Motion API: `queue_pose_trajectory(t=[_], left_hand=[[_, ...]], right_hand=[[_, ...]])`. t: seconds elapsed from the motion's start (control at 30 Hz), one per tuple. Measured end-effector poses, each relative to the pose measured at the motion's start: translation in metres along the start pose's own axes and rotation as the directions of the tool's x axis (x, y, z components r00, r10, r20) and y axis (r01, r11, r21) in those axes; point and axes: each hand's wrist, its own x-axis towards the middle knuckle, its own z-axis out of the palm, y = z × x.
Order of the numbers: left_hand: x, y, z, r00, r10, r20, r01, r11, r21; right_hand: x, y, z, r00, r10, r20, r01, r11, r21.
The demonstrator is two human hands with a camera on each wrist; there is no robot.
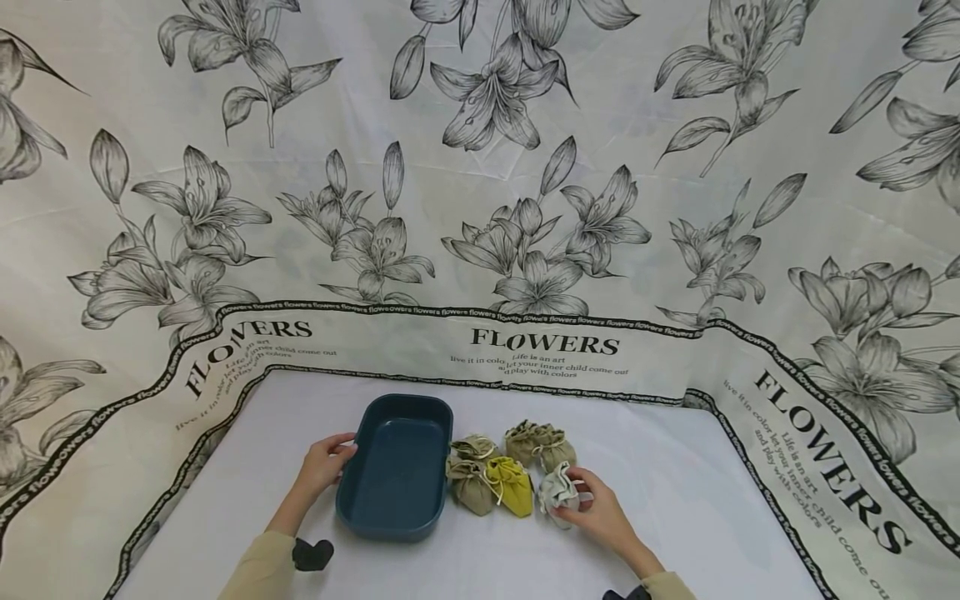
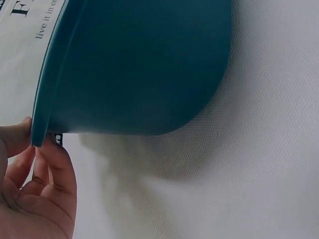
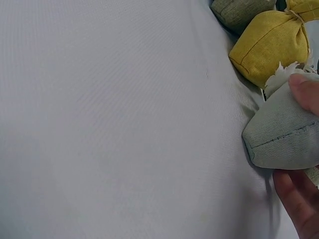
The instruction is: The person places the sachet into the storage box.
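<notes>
Pale grey pouch (image 1: 557,492): pinched in right hand (image 1: 600,512); blue tray (image 1: 352,502), long axis running away, lies leftward, rim held by left hand (image 1: 324,462).

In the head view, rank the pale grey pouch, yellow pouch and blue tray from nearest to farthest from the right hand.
1. Pale grey cloth pouch, held in the right hand.
2. Yellow cloth pouch, just left of it.
3. Dark blue oblong plastic tray, farthest left.
</notes>
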Motion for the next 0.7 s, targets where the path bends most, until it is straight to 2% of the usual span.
queue_pose_trajectory(t=[0.4, 0.7], left_hand=[[0.0016, -0.0012, 0.0011, 1.000, -0.016, -0.016, 0.016, 1.000, -0.003], [0.0030, -0.0009, 0.0027, 0.999, -0.025, -0.029, 0.025, 1.000, -0.007]], right_hand=[[0.0007, 0.0029, 0.0029, 0.999, 0.011, -0.041, -0.011, 1.000, 0.005], [0.0005, -0.0030, 0.0016, 0.999, 0.015, -0.047, -0.016, 0.999, -0.034]])
